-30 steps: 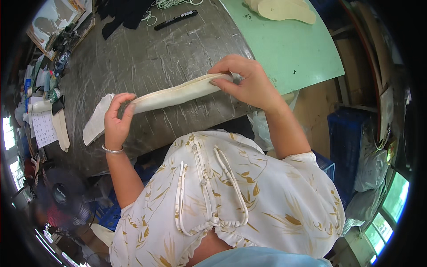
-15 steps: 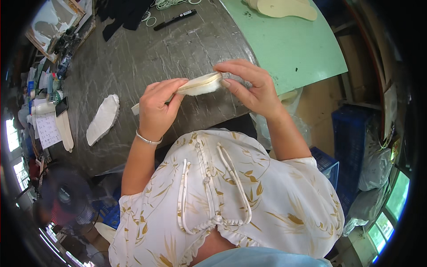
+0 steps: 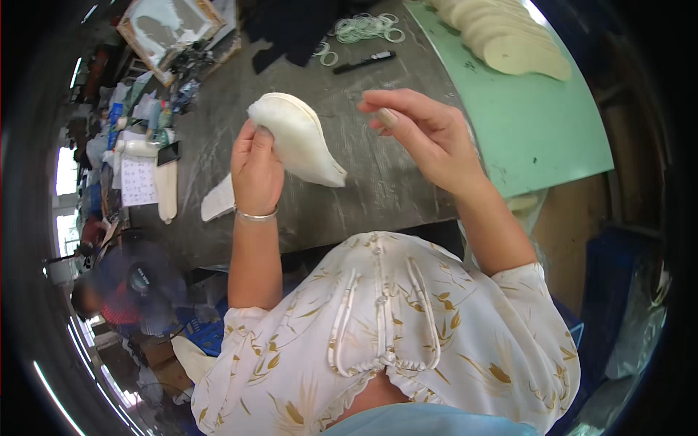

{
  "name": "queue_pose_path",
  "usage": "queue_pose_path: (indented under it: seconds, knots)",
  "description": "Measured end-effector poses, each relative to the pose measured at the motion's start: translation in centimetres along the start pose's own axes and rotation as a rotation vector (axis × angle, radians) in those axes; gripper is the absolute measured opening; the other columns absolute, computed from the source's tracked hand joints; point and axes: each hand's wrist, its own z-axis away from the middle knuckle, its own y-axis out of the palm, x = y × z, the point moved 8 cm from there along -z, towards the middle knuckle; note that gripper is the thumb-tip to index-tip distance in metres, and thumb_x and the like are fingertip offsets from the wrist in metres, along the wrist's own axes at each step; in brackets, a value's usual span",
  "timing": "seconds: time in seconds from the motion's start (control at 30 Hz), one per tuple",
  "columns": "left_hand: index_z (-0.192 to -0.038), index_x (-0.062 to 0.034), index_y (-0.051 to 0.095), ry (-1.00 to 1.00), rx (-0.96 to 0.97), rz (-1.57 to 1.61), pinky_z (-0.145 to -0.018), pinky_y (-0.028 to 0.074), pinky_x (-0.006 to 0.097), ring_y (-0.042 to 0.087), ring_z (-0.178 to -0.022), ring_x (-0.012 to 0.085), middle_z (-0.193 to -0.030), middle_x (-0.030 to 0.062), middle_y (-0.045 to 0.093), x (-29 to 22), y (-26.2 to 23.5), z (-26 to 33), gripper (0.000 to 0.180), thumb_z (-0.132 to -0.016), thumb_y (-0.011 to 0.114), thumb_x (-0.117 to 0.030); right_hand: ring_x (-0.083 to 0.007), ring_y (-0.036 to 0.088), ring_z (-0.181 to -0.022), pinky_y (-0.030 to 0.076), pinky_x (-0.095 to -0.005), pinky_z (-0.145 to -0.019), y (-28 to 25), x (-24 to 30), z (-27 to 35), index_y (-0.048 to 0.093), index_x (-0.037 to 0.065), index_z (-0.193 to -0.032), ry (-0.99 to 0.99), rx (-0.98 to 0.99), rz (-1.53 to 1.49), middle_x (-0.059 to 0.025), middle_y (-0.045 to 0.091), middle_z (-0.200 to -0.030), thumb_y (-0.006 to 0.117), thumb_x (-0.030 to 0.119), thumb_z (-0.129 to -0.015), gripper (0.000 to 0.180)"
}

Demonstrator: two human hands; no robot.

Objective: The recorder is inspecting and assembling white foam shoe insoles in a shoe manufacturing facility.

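Left of centre, the left hand (image 3: 257, 171) grips the insole (image 3: 294, 138), bearing it alone now that the right hand (image 3: 436, 142), right of centre, has let go and hangs part-open, while a sheet (image 3: 138, 180) at left carries writing too small to read and a pen (image 3: 363, 62) at upper centre a pale label.

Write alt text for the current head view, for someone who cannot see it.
A person's left hand holds up a white, fluffy insole-like piece over a dark grey table; the right hand hovers beside it, empty. Beyond them lie a black marker and pale rings. On the right, overlapping cream insole shapes rest on a green sheet.
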Motion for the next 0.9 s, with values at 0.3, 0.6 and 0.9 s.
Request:
queue_pose_path:
  seconds: [0.3, 0.6, 0.9]
  knots:
    - [-0.107, -0.0079, 0.051, -0.062, 0.033, 0.447, -0.086, 0.041, 0.038, 0.050, -0.088, 0.0205, -0.094, 0.0032, 0.052, 1.3, 0.2, -0.6, 0.022, -0.098, 0.045, -0.027, -0.0151, 0.062, -0.075, 0.050, -0.0257, -0.067, 4.4, 1.2, -1.1, 0.068, -0.001, -0.097, -0.156, 0.074, 0.186, -0.0101, 0.066, -0.091, 0.064, 0.004, -0.083, 0.016]
    - [-0.121, -0.0049, 0.050, -0.087, 0.306, 0.694, -0.100, 0.039, 0.040, 0.051, -0.112, 0.0232, -0.121, 0.0069, 0.055, 2.7, 1.0, -1.5, 0.034, -0.100, 0.038, -0.029, -0.0219, 0.066, -0.067, 0.052, -0.0301, -0.063, 5.8, -0.8, -3.7, 0.071, 0.001, -0.092, -0.064, 0.051, 0.103, -0.0132, 0.068, -0.080, 0.063, 0.018, -0.085, 0.021]
    - [-0.140, -0.0030, 0.032, -0.039, 0.086, 0.424, -0.111, 0.029, 0.039, 0.036, -0.133, 0.0222, -0.144, 0.0110, 0.037, 2.4, 3.8, -1.6, 0.045, -0.102, 0.032, -0.027, -0.0269, 0.067, -0.070, 0.053, -0.0351, -0.065, 6.4, 1.9, -6.9, 0.074, 0.005, -0.080, -0.129, -0.027, 0.481, -0.0124, 0.069, -0.077, 0.065, 0.035, -0.077, 0.031]
